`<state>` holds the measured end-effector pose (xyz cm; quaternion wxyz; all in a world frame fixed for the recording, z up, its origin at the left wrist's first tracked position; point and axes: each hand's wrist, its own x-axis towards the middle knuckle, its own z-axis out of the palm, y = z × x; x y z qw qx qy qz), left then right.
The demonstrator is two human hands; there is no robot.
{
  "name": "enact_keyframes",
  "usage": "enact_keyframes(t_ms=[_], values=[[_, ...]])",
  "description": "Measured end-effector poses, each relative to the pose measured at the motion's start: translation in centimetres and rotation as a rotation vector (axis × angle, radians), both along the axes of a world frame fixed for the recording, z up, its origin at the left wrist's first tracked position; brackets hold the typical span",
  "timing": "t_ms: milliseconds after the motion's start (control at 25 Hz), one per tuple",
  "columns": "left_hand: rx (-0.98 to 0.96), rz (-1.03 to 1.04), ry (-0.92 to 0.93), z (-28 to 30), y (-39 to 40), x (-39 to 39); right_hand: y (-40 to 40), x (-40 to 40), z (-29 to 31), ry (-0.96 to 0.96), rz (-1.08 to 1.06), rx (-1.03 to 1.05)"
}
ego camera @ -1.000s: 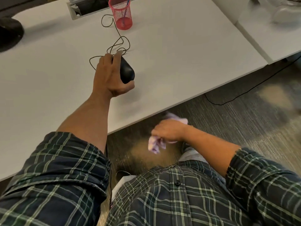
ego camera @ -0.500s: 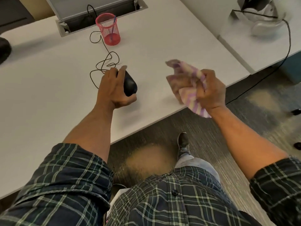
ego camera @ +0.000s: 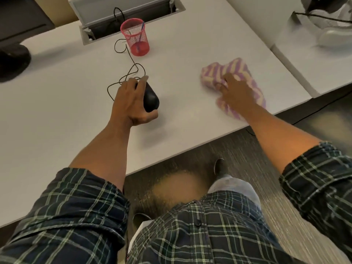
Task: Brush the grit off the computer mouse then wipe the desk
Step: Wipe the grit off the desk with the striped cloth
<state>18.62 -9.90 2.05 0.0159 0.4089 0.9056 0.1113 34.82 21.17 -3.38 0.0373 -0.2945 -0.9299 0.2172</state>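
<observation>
A black wired computer mouse [ego camera: 150, 99] is gripped by my left hand [ego camera: 129, 103], tilted on its side just above the white desk [ego camera: 57, 115]; its thin black cable [ego camera: 131, 71] loops toward the back. To the right, a purple-and-cream striped cloth [ego camera: 234, 70] lies on the desk near its front edge. My right hand [ego camera: 235, 93] presses down on the cloth with fingers bunched into the fabric.
A red mesh pen cup [ego camera: 135, 38] with a pen stands behind the mouse. An open cable hatch [ego camera: 125, 14] sits at the desk's back. A black monitor base [ego camera: 13, 60] is far left. A second white desk [ego camera: 320, 60] adjoins on the right.
My right hand came up from below the desk with the cloth and has set it down on the desktop at right. My left hand keeps holding the mouse.
</observation>
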Motion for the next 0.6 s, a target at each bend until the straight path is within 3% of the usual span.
enact_keyframes(t_ms=[120,320,440,520,600], values=[[-0.010,0.025,-0.017,0.4,0.6,-0.5,-6.9,0.4,-1.0,0.014,0.307,0.061],[0.034,-0.002,-0.004,0.7,1.9,-1.4,-14.5,3.8,-2.6,0.253,0.875,0.346],[0.003,-0.047,-0.022,0.0,2.0,-1.1,-16.7,5.2,-4.0,0.385,1.185,0.364],[-0.050,-0.076,-0.045,-0.6,2.1,-0.5,-17.2,6.2,-4.8,0.258,1.448,0.322],[-0.085,-0.099,-0.075,-1.0,2.3,0.1,-16.2,7.5,-4.6,-0.057,1.449,0.161]])
